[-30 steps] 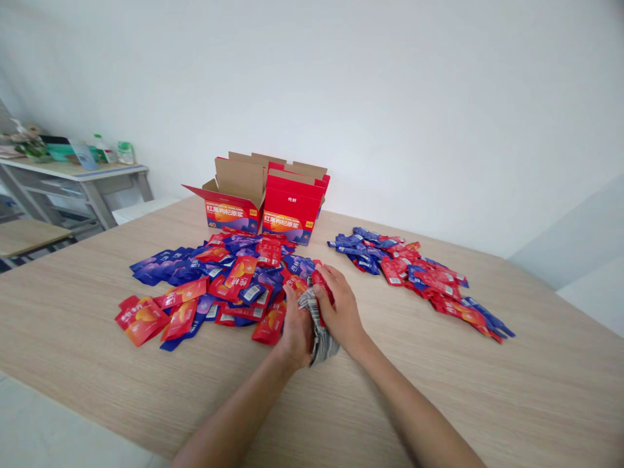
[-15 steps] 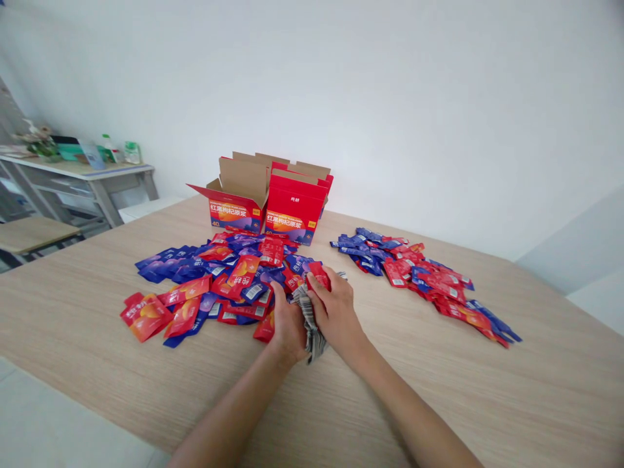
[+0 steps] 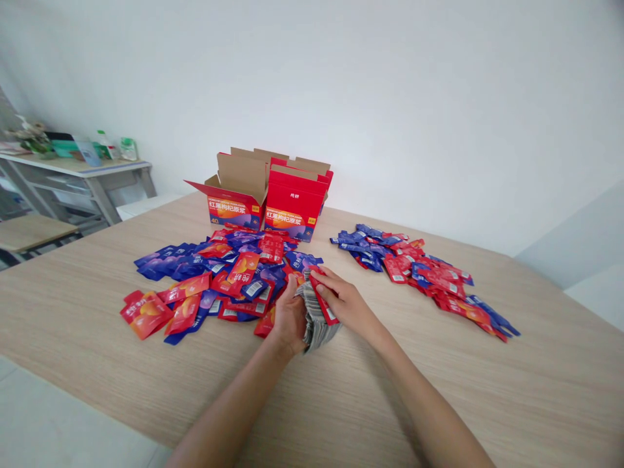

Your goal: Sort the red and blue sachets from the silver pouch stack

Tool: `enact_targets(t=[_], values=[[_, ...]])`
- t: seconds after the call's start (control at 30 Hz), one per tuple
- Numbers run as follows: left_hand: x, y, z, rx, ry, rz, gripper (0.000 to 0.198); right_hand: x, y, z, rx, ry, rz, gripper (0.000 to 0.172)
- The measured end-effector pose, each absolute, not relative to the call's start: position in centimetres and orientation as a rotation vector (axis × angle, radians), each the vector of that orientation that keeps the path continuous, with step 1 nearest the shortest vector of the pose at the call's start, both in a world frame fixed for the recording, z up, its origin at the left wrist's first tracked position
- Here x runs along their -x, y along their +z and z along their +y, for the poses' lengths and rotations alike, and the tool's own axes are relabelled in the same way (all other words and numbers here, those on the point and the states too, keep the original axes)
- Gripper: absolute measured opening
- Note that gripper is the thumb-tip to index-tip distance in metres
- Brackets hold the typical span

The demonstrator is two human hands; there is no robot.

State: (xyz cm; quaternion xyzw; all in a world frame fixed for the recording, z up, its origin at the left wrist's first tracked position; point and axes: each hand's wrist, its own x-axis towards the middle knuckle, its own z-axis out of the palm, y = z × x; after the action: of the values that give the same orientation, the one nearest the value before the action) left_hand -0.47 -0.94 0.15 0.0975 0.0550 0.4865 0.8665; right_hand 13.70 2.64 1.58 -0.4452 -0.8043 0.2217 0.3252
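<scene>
Between my two hands is a thick stack of sachets [image 3: 318, 328], seen mostly by its grey edges. My left hand [image 3: 290, 320] is wrapped round the left side of the stack, thumb up. On the right side, my right hand [image 3: 347, 300] presses its fingers over a red sachet [image 3: 324, 296] that forms the outer face. The hands are just above the table, at the near right edge of a loose heap of red and blue sachets [image 3: 241, 273]. The fingers under the stack are hidden.
Open red cartons [image 3: 292, 201] stand behind the heap, near the wall. A second spread of red and blue sachets [image 3: 409, 266] lies to the right on the wooden table [image 3: 439, 390]. At far left is a desk [image 3: 73, 168] with bottles, and a stool [image 3: 36, 231].
The stack has spread wider, showing more of its grey edges. My right hand has moved slightly right, and the red outer sachet shows more. The heaps and cartons stay put.
</scene>
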Motion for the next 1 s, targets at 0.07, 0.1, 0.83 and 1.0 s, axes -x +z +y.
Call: enact_targets(t=[0.07, 0.1, 0.83, 1.0], values=[[0.4, 0.1, -0.9, -0.194, 1.02, 0.108, 0.07, -13.7, 1.5, 2.7, 1.171, 0.603, -2.103, 0.043], [0.4, 0.1, -0.9, -0.185, 1.019, 0.1, 0.072, -13.7, 1.4, 2.6, 1.175, 0.591, -2.112, 0.043], [3.1, 0.0, 0.7, -0.144, 1.167, 0.167, 0.095, -9.8, 1.0, -1.6, 1.243, -0.291, -2.336, 0.036], [2.0, -0.4, 0.1, -0.138, 1.108, 0.14, 0.086, -10.8, 0.3, 0.4, 1.114, -0.262, -2.254, 0.036]])
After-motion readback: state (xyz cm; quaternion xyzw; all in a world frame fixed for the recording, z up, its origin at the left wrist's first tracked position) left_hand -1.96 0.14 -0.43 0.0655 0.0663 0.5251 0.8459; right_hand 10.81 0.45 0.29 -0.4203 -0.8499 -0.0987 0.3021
